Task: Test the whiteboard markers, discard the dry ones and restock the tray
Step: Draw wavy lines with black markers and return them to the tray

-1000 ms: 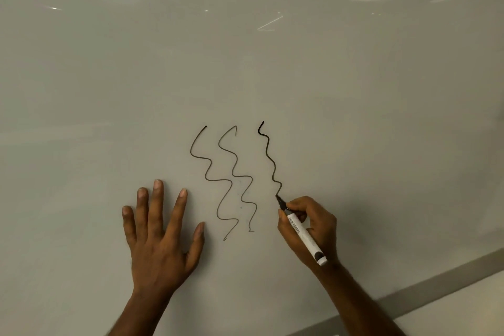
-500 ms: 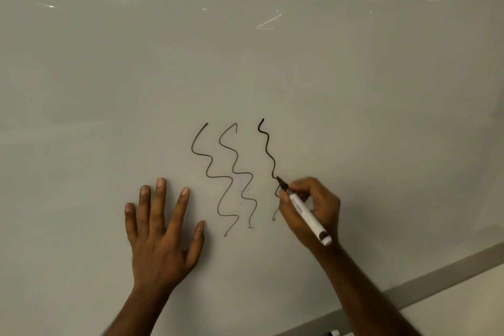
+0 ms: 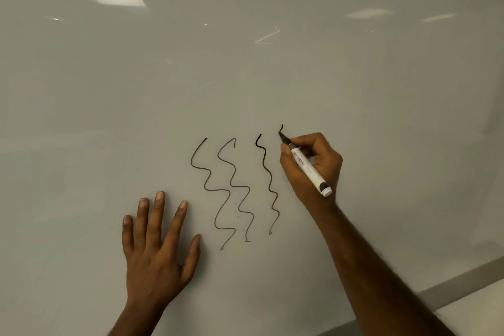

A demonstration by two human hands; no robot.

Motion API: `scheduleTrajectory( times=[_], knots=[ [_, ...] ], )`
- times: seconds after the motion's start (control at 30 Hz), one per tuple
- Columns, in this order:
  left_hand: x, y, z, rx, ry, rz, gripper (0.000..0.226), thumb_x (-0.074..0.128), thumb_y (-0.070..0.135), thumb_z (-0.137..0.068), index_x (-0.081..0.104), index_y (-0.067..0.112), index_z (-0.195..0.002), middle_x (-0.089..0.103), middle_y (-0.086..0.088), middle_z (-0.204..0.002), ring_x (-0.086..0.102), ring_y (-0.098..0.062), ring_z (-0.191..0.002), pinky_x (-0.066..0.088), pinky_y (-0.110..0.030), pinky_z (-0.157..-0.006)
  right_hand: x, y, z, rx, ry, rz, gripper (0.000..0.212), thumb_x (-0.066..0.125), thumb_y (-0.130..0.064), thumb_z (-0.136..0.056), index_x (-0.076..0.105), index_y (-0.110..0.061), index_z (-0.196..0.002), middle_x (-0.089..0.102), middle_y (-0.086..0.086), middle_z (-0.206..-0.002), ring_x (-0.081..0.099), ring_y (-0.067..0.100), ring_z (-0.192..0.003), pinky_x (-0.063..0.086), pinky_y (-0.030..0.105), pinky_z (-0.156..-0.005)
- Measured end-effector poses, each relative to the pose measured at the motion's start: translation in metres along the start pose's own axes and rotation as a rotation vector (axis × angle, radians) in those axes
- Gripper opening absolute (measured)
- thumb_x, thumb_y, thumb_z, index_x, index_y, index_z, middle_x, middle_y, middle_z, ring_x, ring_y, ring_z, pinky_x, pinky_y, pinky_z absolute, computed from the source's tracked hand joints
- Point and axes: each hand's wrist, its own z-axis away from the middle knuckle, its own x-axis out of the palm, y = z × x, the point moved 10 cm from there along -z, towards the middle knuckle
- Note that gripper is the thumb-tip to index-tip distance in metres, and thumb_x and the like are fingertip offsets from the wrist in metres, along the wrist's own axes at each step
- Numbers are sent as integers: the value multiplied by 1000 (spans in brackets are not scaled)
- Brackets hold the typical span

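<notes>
I am pinching the white-barrelled black marker (image 3: 311,172) in my right hand (image 3: 313,169), its tip touching the glossy white whiteboard (image 3: 245,76) beside three wavy black lines (image 3: 264,161), aiming for light, even pressure while steering down into open board, my flat, straight-fingered left hand (image 3: 158,248) bracing well apart and the grey bottom frame (image 3: 463,281) far below.

Left hand (image 3: 155,251), right hand (image 3: 313,169): bare, nails short. Forearms (image 3: 381,267) unsleeved to frame edge; fine hair, seemingly.
</notes>
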Motion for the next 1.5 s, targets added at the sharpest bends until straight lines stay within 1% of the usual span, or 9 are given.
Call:
scheduleTrajectory(
  times=[0.33,0.47,0.6,0.73,0.83,0.93,1.07,1.27,1.5],
  knots=[
    [1,1,-1,-10,-8,2,62,57,42,-86,51,10,-139,31,-22,-155,26,-42,-145,21,-64,-114,-26,27,39,32,14,78,13,75,-5,-76,62,-7,-81,61,-1,-69,58,9,-59,49,21,-56],
    [1,2,-1,-3,-12,4,62,56,42,-86,51,9,-139,30,-22,-156,25,-43,-145,20,-63,-115,-26,32,55,-16,-102,153,13,75,-10,-78,63,-4,-80,62,0,-70,58,11,-60,50,23,-56],
    [1,3,-1,8,-8,-3,61,56,42,-88,51,10,-139,29,-21,-157,26,-43,-144,22,-63,-114,-38,42,70,14,-69,171,12,75,-5,-76,63,-5,-79,61,-3,-68,56,7,-59,49,22,-56],
    [0,1,-2,11,-4,-11,62,57,41,-87,51,10,-140,28,-20,-157,25,-43,-145,22,-63,-114,-44,54,91,85,-48,158,11,72,-14,-78,63,-7,-79,61,-2,-66,56,10,-57,50,25,-53],
    [1,0,-2,10,-5,-9,63,59,40,-86,50,10,-141,28,-20,-157,24,-42,-145,21,-63,-114,-40,56,109,47,-129,205,12,73,-11,-78,63,-5,-75,59,0,-63,55,14,-53,49,33,-48],
    [2,2,0,9,-5,-3,64,61,38,-85,49,10,-142,28,-21,-157,24,-43,-145,21,-63,-114,-54,66,119,121,-60,191,11,72,-15,-79,63,-8,-77,59,-1,-61,55,15,-50,48,35,-45],
    [1,2,1,4,-5,5,64,62,37,-85,50,10,-142,28,-21,-156,24,-43,-145,21,-64,-114,-48,67,137,93,-166,236,14,74,-13,-79,62,-7,-75,56,-4,-61,54,10,-49,48,32,-45],
    [-1,4,-2,19,0,33,67,64,36,-83,48,10,-143,28,-22,-156,23,-43,-145,20,-64,-114,-55,75,145,229,-150,142,14,74,-15,-79,61,-11,-79,59,-1,-62,57,12,-51,52,30,-48],
    [-16,26,18,37,33,208,54,65,28,-84,54,5,-132,42,-26,-144,39,-43,-136,33,-60,-107,-77,113,194,797,51,-187,14,67,4,-84,61,-7,-81,58,7,-63,51,14,-50,44,25,-47]
  ],
)
